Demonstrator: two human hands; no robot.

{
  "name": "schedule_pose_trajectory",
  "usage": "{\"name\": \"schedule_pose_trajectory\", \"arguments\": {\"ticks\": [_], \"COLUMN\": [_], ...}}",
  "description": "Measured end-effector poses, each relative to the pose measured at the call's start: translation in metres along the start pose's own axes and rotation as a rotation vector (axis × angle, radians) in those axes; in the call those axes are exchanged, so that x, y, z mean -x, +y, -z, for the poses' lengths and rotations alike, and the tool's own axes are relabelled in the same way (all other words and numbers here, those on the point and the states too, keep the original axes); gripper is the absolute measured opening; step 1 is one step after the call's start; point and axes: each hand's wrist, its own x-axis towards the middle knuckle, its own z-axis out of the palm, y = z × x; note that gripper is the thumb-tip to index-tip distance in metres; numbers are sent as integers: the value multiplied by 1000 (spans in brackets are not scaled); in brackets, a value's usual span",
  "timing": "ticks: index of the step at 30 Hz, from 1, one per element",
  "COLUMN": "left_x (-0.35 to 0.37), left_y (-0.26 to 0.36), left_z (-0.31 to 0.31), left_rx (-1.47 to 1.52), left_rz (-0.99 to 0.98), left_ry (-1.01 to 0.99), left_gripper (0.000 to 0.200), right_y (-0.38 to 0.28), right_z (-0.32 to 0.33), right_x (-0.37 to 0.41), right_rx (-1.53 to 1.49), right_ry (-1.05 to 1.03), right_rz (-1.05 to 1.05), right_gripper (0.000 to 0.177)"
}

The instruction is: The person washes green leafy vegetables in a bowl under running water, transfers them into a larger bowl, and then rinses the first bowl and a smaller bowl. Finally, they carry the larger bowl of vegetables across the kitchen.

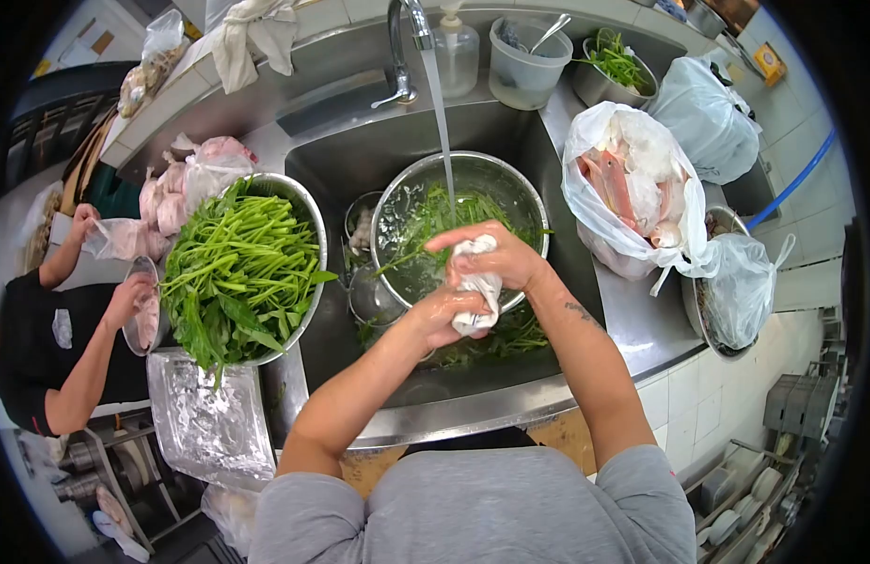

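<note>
Over the sink, my left hand point(440, 315) and my right hand point(513, 260) are closed on a crumpled, wet-looking white cloth point(476, 299) between them. The right index finger points out to the left. Just beyond and below them is a round metal bowl point(386, 197) with water and leafy greens point(473, 205). From the tap point(423, 38), water runs down into this bowl. More greens point(510, 340) lie in the sink near its front wall, partly hidden by my hands and forearms.
A large bowl of green stems point(242, 263) stands left of the sink point(324, 150). On the right counter sits a plastic bag of fish and ice point(632, 183). A plastic tub point(524, 75) and soap bottle point(456, 52) stand behind. At far left, a co-worker point(54, 338) handles a bag and small bowl.
</note>
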Motion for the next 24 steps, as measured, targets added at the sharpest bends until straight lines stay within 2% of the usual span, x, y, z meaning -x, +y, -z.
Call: {"name": "schedule_pose_trajectory", "arguments": {"ticks": [1,2,5,6,9,12,13,14,16,17,18,19,21,24], "left_x": [-2,-3,-17,-19,-46,-68,-71,-68,-59,-51,-39,-33,-23,-9], "left_y": [4,9,11,8,-26,-60,-64,-68,-73,-68,-59,-54,-47,-35], "left_z": [-3,-16,-9,-14,15,37,39,37,32,23,18,24,32,43], "left_rx": [-16,-157,-379,-419,-615,-1072,-1226,-1199,-1217,-1223,-1228,-1025,-614,6], "left_rz": [12,6,161,121,-135,-135,-140,-37,-82,-98,-54,-83,-119,24], "left_ry": [23,170,340,420,490,754,838,848,786,755,621,446,97,-28], "left_gripper": [36,38,41,37,22,30,34,41,48,51,60,62,66,70], "right_y": [-3,0,17,30,68,112,121,128,130,122,114,103,82,53], "right_z": [-4,-8,-3,0,16,35,37,35,35,33,30,28,28,19], "right_x": [-1,-2,-10,-13,-16,-18,-15,-10,0,4,10,15,24,33], "right_rx": [52,28,324,379,809,981,951,921,794,621,447,275,188,103], "right_ry": [24,68,234,311,556,790,818,845,840,810,779,746,666,631], "right_rz": [-30,-31,-9,19,104,184,159,133,148,116,84,55,165,198], "right_gripper": [37,32,27,20,15,15,15,15,15,15,15,15,13,11]}}
